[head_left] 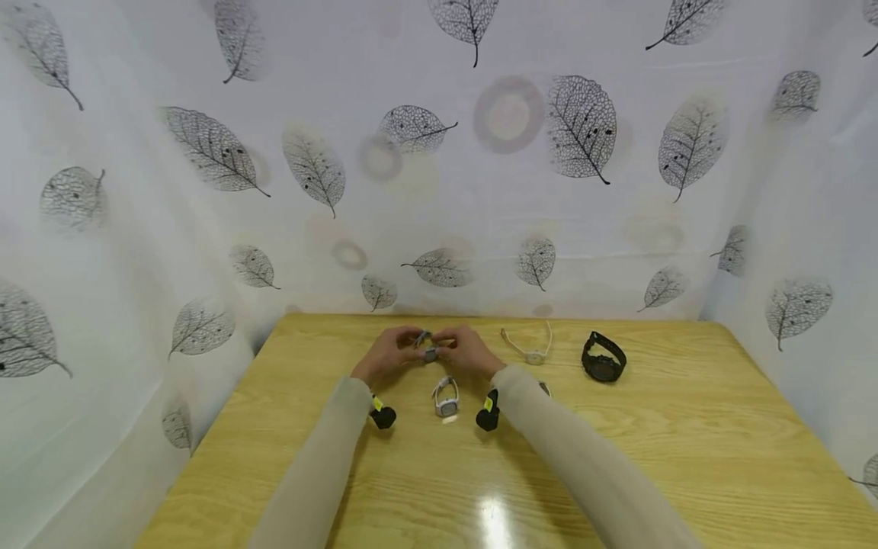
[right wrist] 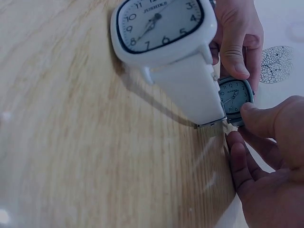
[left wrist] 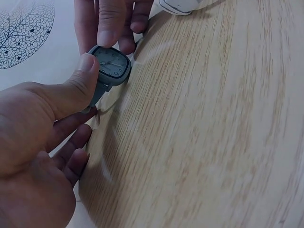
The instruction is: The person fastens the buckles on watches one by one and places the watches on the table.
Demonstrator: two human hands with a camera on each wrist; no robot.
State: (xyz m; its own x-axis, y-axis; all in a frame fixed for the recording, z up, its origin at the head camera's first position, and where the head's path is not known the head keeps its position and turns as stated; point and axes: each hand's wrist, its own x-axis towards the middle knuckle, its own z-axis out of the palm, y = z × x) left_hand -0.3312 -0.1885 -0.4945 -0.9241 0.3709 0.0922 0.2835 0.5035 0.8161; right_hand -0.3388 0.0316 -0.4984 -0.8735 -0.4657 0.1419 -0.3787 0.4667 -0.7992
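Both hands meet over the far middle of the wooden table (head_left: 686, 457) and hold one small grey watch (head_left: 429, 351) between them. My left hand (head_left: 405, 348) pinches it, the thumb lying against the case edge and strap of the grey watch (left wrist: 113, 64). My right hand (head_left: 456, 350) grips its other side; the right thumb rests by the dial of the grey watch (right wrist: 235, 97). A white watch (head_left: 446, 398) with a square face lies on the table just nearer than the hands and looms large in the right wrist view (right wrist: 161, 28).
A pale clear-strapped watch (head_left: 531, 348) lies to the right of the hands, and a black watch (head_left: 604, 358) stands further right. A white cloth with a leaf print (head_left: 439, 152) walls the table at the back and both sides.
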